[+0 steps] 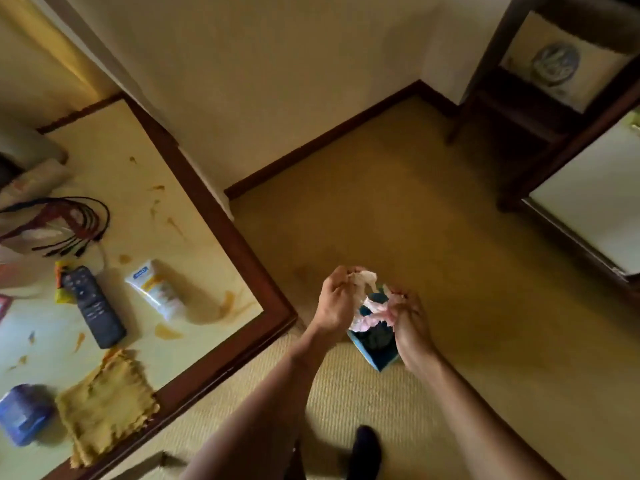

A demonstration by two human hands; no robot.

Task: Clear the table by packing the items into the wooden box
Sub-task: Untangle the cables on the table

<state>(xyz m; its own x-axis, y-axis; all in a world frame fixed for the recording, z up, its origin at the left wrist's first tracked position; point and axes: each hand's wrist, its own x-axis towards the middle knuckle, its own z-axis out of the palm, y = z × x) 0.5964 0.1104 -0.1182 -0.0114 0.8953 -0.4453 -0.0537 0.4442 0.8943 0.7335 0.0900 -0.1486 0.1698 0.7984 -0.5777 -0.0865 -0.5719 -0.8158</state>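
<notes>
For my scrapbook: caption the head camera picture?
Left hand and right hand grip crumpled pale plastic over a blue container.

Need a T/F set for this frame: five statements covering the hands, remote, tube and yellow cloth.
1. Both the left hand and the right hand grip the crumpled pale material. True.
2. The remote lies on the carpet. False: it lies on the table.
3. The yellow cloth lies by the table's edge. True.
4. The right hand holds the tube. False: the tube lies on the table, right of the remote.
5. The hands are over the table. False: they are over the carpet, above a blue box.
</notes>
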